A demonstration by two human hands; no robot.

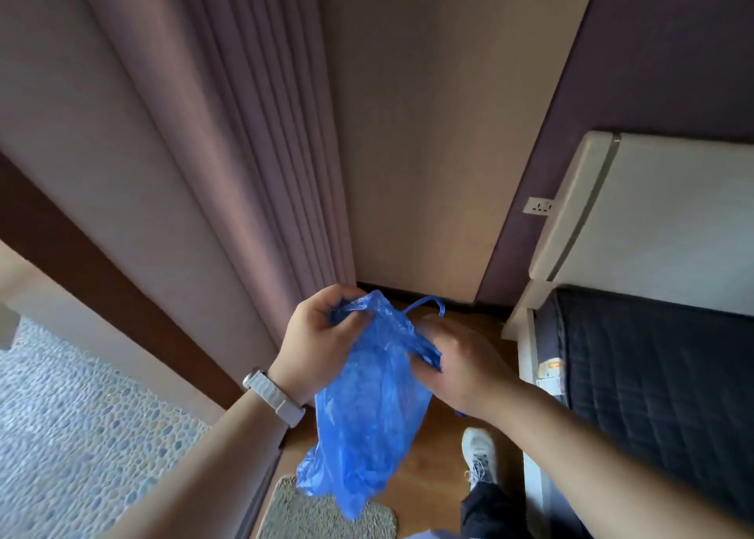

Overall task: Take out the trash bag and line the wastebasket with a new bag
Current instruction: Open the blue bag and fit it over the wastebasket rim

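Note:
A thin blue plastic bag (367,412) hangs crumpled in front of me, above a wooden floor. My left hand (322,334), with a white watch on its wrist, pinches the bag's upper left edge. My right hand (461,363) grips the upper right edge, fingers curled into the plastic. One blue handle loop (432,304) sticks up between the hands. The bag's lower end dangles loose and looks empty. No wastebasket is in view.
Pleated mauve curtains (245,150) hang to the left. A bed with a dark quilted mattress (653,379) and white headboard stands at right. A grey mat (322,518) lies below the bag, my white shoe (481,457) beside it. Pebble-patterned flooring (81,436) lies far left.

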